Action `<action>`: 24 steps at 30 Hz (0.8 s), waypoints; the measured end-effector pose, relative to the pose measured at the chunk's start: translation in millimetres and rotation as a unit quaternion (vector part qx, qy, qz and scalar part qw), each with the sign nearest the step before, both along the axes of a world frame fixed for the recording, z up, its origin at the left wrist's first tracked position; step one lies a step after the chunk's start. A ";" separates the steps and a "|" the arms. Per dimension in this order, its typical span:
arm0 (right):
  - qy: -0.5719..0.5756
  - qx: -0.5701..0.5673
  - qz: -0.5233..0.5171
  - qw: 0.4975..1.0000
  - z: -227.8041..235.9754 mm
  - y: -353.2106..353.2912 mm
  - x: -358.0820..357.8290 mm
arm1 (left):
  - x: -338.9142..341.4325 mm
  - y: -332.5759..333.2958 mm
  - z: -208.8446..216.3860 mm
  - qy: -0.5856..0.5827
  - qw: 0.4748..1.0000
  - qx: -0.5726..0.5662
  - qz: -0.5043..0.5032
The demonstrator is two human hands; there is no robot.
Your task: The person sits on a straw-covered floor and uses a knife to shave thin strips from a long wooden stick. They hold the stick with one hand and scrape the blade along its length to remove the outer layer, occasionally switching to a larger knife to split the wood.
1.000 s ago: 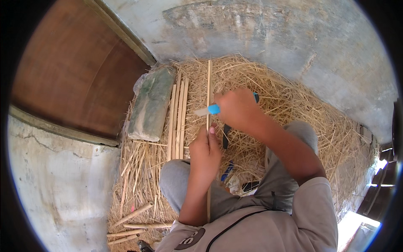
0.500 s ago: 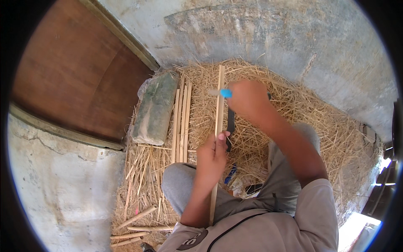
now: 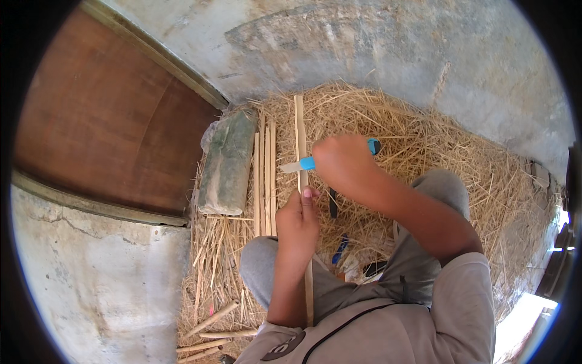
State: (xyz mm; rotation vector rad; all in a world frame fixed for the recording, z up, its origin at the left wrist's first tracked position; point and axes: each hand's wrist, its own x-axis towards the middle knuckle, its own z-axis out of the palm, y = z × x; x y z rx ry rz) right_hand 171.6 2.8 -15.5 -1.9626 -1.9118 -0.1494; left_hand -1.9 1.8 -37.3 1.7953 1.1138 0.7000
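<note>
My left hand is closed around a long pale strip of split wood or bamboo, thumb pressed along it. The strip runs from near my body, over my leg, up toward the wall. My right hand grips a blue utility knife, its blade out and lying across the strip just beyond my left thumb. The blue and black rear end of the knife sticks out on the right of my fist. Below my right wrist, a dark long object lies on the straw, partly covered by my arm.
Several similar strips lie to the left, beside a wrapped greenish block. Loose straw covers the floor up to the wall. Round sticks lie at lower left. A small blue object rests between my legs.
My right hand has drawn the knife down along the strip, closer to my left hand. The strip's far end now sits further left. My left hand keeps its hold.
</note>
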 end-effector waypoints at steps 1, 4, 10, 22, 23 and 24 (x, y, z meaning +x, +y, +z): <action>-0.006 0.002 0.008 1.000 -3.6 2.2 1.6 | 0.9 -1.9 -1.2 0.047 0.997 0.056 0.004; -0.003 0.025 -0.008 1.000 -17.6 10.6 3.2 | 7.1 -5.4 5.3 0.135 0.974 0.181 0.010; -0.035 0.108 0.009 0.994 -30.5 26.6 9.0 | 11.8 -6.8 5.5 0.124 0.965 0.230 0.032; 0.162 0.003 -0.337 0.927 38.3 39.1 124.1 | 15.4 -54.0 -2.4 0.103 0.981 0.150 -0.073; 0.195 0.024 -0.326 0.925 39.4 31.6 122.1 | 10.2 -44.8 -3.1 0.058 0.991 0.071 -0.093; 0.217 0.026 -0.282 0.934 36.4 26.2 114.0 | 5.2 -37.0 -1.3 0.014 0.994 -0.011 -0.108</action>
